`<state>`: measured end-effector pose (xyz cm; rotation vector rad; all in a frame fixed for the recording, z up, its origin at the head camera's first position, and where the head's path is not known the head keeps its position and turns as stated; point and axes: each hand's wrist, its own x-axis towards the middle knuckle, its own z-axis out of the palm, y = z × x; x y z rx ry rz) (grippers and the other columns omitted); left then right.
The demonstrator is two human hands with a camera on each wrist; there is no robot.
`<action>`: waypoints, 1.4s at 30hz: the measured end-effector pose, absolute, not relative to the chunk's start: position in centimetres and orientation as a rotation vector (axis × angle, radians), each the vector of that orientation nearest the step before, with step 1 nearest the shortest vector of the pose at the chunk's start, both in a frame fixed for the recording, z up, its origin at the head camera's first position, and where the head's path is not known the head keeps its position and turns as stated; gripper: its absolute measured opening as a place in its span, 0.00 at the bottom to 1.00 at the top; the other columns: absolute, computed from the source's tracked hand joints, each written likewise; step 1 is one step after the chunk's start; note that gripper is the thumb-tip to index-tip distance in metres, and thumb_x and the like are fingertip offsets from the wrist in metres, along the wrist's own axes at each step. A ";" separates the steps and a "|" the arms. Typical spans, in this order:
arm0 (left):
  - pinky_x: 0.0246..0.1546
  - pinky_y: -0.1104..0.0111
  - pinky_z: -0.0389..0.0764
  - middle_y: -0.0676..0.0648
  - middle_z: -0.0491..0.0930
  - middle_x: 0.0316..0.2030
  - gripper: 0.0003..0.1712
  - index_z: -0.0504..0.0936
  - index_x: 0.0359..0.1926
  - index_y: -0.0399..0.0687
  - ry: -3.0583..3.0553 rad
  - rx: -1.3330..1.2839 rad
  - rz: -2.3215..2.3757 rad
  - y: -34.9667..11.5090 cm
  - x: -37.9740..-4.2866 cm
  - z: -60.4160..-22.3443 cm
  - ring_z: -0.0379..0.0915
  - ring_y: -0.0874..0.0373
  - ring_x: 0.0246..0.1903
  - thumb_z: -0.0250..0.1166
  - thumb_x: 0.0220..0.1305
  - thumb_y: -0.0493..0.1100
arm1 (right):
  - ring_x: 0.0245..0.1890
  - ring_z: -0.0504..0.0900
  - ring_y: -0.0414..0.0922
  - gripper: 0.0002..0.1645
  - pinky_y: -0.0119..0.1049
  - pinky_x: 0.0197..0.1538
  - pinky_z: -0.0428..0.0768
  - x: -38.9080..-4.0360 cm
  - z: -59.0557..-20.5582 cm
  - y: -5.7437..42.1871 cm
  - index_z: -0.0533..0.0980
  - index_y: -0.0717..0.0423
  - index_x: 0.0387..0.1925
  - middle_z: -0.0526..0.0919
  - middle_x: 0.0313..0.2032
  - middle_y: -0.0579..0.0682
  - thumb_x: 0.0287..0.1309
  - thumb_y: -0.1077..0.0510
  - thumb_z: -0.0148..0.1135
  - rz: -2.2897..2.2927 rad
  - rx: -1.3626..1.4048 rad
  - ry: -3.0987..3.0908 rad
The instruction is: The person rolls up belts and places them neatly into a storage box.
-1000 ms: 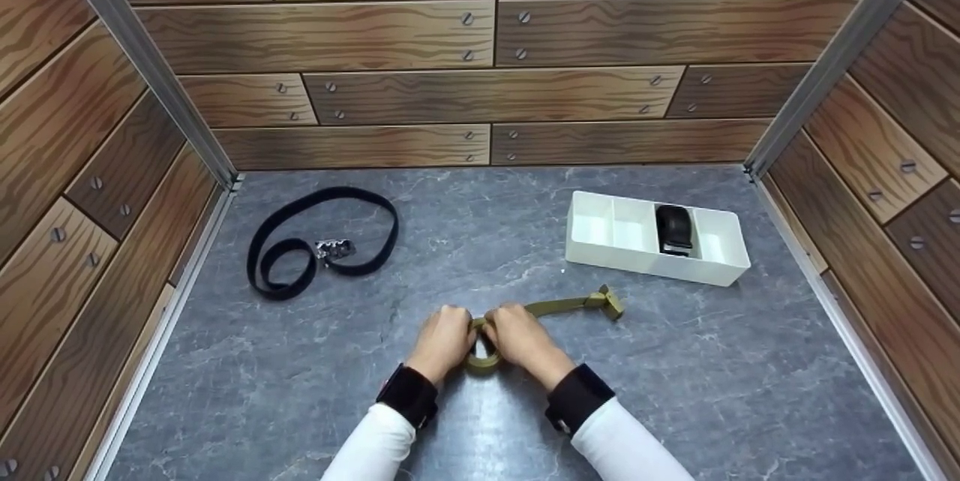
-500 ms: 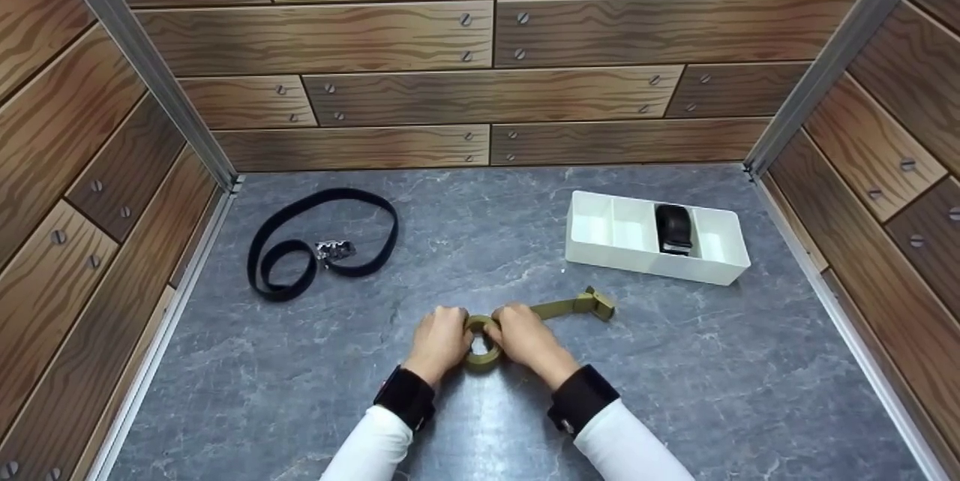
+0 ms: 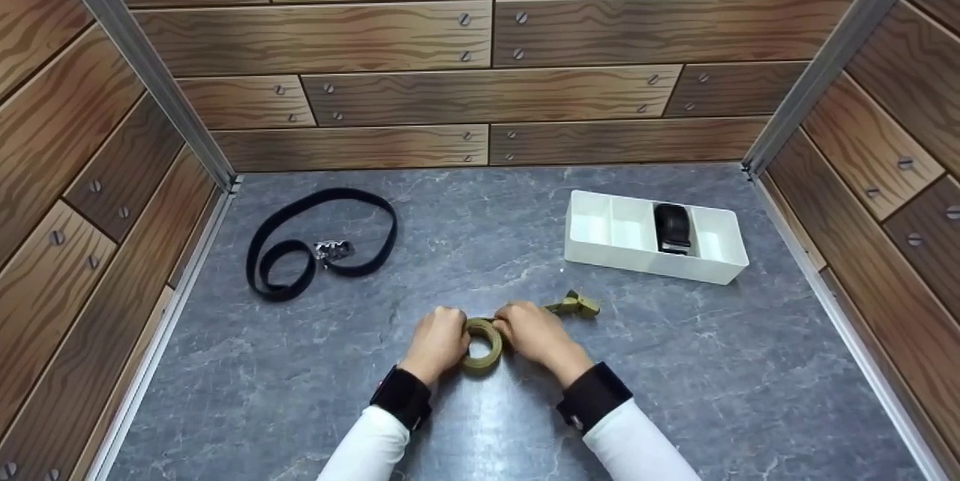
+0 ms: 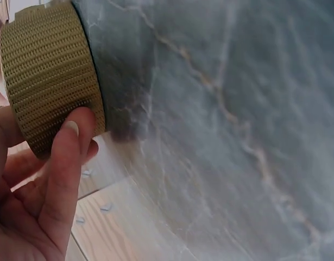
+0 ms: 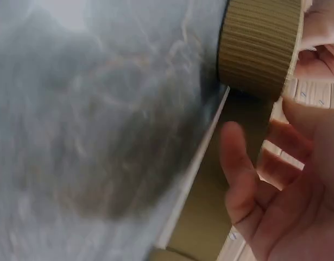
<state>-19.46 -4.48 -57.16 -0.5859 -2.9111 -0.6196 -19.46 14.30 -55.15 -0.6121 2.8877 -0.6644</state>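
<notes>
An olive webbing belt (image 3: 480,366) is wound into a round coil on the grey marbled surface in front of the person. My left hand (image 3: 437,344) grips the coil's left side; in the left wrist view, fingers (image 4: 66,174) curl against the ribbed webbing. At the coil's right, my right hand (image 3: 538,335) holds the unrolled length of belt, and the right wrist view has this strap (image 5: 202,223) running between its fingers and thumb. The belt's buckle (image 3: 586,307) pokes out beyond the right hand, which hides part of the strap.
A black belt (image 3: 334,194) with a silver buckle (image 3: 334,250) lies loosely looped at the back left. To the back right stands a white divided box (image 3: 645,263), with a rolled black belt (image 3: 673,226) in one compartment. Wood-patterned walls (image 3: 420,98) enclose the surface.
The olive belt's buckle end has been drawn left, closer to the right hand, and its free length looks shorter. The coil shows rounder. My right hand has shifted slightly right.
</notes>
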 end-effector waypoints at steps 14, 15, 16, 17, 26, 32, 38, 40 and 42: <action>0.23 0.59 0.80 0.38 0.81 0.24 0.05 0.77 0.21 0.39 -2.925 -0.372 -0.819 -4.1 -19.3 -57.2 0.79 0.45 0.22 0.62 0.45 0.28 | 0.19 0.73 0.42 0.13 0.37 0.25 0.75 -19.9 -54.4 14.9 0.79 0.55 0.19 0.76 0.18 0.44 0.57 0.68 0.61 -0.563 -0.747 2.879; 0.23 0.60 0.80 0.37 0.81 0.25 0.04 0.78 0.21 0.38 -2.932 -0.360 -0.822 -4.0 -19.4 -57.2 0.79 0.45 0.23 0.63 0.45 0.27 | 0.18 0.73 0.42 0.12 0.37 0.25 0.75 -19.9 -54.3 14.9 0.79 0.55 0.19 0.75 0.18 0.44 0.57 0.68 0.61 -0.606 -0.746 2.845; 0.24 0.60 0.80 0.37 0.81 0.25 0.04 0.78 0.22 0.38 -2.943 -0.343 -0.828 -3.9 -19.4 -57.2 0.80 0.45 0.23 0.62 0.45 0.27 | 0.18 0.72 0.41 0.12 0.37 0.25 0.75 -20.0 -54.3 14.8 0.79 0.56 0.20 0.74 0.17 0.44 0.57 0.68 0.61 -0.642 -0.749 2.816; 0.24 0.60 0.80 0.37 0.81 0.26 0.04 0.79 0.23 0.37 -2.953 -0.329 -0.838 -3.9 -19.4 -57.1 0.80 0.45 0.24 0.62 0.45 0.27 | 0.18 0.72 0.41 0.12 0.36 0.26 0.75 -20.0 -54.3 14.8 0.79 0.57 0.20 0.74 0.17 0.44 0.57 0.69 0.60 -0.676 -0.743 2.789; 0.24 0.64 0.80 0.38 0.82 0.28 0.05 0.80 0.25 0.37 -3.012 -0.273 -0.878 -3.8 -19.6 -57.0 0.80 0.48 0.24 0.62 0.46 0.26 | 0.16 0.71 0.39 0.16 0.37 0.25 0.74 -19.9 -54.5 14.0 0.79 0.55 0.21 0.72 0.16 0.43 0.66 0.59 0.57 -0.849 -0.587 2.660; 0.23 0.63 0.78 0.39 0.81 0.25 0.04 0.77 0.25 0.38 -3.003 -0.364 -0.884 -4.0 -19.6 -56.9 0.78 0.50 0.22 0.65 0.47 0.29 | 0.15 0.71 0.39 0.17 0.35 0.22 0.73 -20.0 -54.4 13.5 0.75 0.52 0.18 0.73 0.15 0.43 0.64 0.58 0.61 -0.845 -0.547 2.667; 0.22 0.59 0.76 0.43 0.78 0.22 0.09 0.74 0.25 0.43 -2.967 -0.495 -0.745 -4.5 -19.6 -57.1 0.77 0.48 0.22 0.66 0.56 0.36 | 0.16 0.71 0.39 0.17 0.36 0.24 0.74 -20.5 -54.6 13.3 0.74 0.52 0.17 0.72 0.15 0.43 0.63 0.61 0.60 -0.817 -0.638 2.703; 0.22 0.57 0.76 0.42 0.79 0.23 0.08 0.75 0.24 0.42 -2.968 -0.489 -0.697 -4.5 -19.6 -57.1 0.78 0.46 0.22 0.65 0.57 0.36 | 0.17 0.71 0.39 0.16 0.36 0.25 0.74 -20.6 -54.6 13.4 0.75 0.53 0.19 0.71 0.16 0.43 0.64 0.61 0.60 -0.827 -0.664 2.694; 0.23 0.56 0.78 0.40 0.80 0.24 0.07 0.76 0.25 0.41 -2.981 -0.462 -0.674 -4.5 -19.7 -57.1 0.79 0.44 0.23 0.65 0.57 0.36 | 0.18 0.71 0.39 0.14 0.36 0.26 0.74 -20.6 -54.7 13.6 0.76 0.53 0.21 0.72 0.17 0.43 0.64 0.61 0.60 -0.860 -0.659 2.667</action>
